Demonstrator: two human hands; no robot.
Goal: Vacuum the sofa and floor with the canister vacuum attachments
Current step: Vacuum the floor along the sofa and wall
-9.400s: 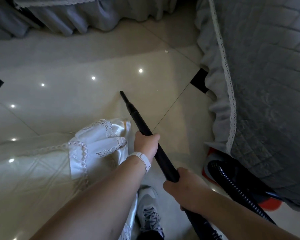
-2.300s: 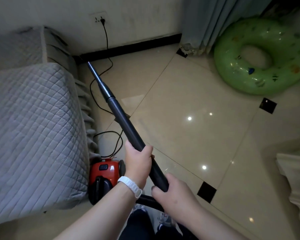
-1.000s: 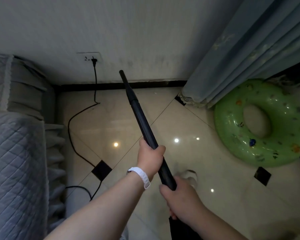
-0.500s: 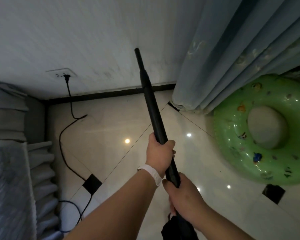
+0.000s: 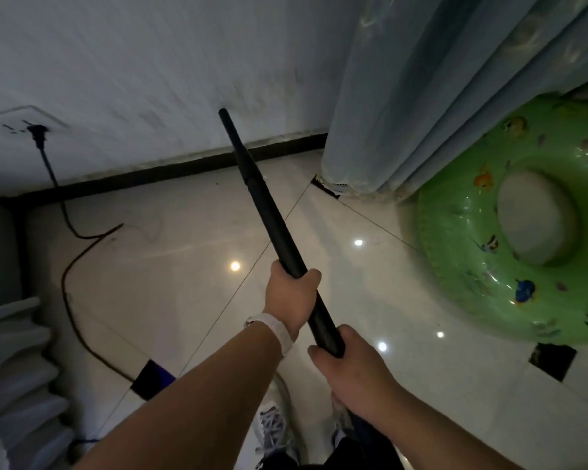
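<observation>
Black and slender, a vacuum wand [image 5: 270,215] runs slantwise up the middle of the scene, held in both hands by a person looking down along it. The left hand [image 5: 292,296] grips the tube higher up, fingers curled tight round it, with a white wristband [image 5: 280,332] on the wrist. The right hand [image 5: 350,371] grips it lower down, just behind the left, fingers wrapped round the tube as well. The wand's narrow tip shows against the pale wall [image 5: 150,62] just above the dark skirting [image 5: 150,173]; I cannot tell whether it touches the wall.

Below lies a glossy cream tiled floor [image 5: 184,266] with small black inset squares and bright spots of reflected light. At the floor's far left edge a black plug [image 5: 36,134] sits in a wall socket [image 5: 14,120], and its cord [image 5: 63,286] loops down across the tiles. Grey ruffled sofa fabric [image 5: 14,368] borders the left edge. A blue-grey curtain [image 5: 421,96] hangs at the far right, and a green inflatable swim ring [image 5: 455,266] lies on the floor at its foot. Grey laced shoes [image 5: 275,425] show at the near edge.
</observation>
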